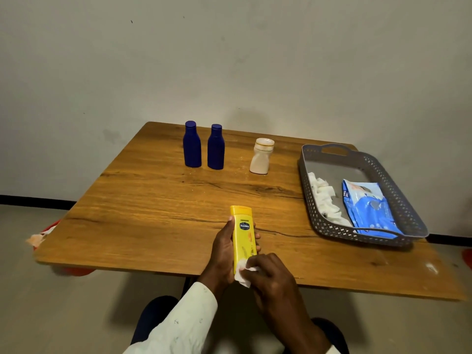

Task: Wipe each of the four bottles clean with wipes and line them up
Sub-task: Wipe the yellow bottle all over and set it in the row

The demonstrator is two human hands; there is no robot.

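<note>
At lower centre, my left hand (222, 247) gripped the yellow bottle (243, 236); right fingers (258, 264) pinched the wipe (242, 273), best rubbed firmly upward

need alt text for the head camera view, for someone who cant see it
A person's left hand holds a yellow bottle while the right hand rubs its lower end with a white wipe. Two blue bottles and a white bottle stand on the wooden table.
</note>
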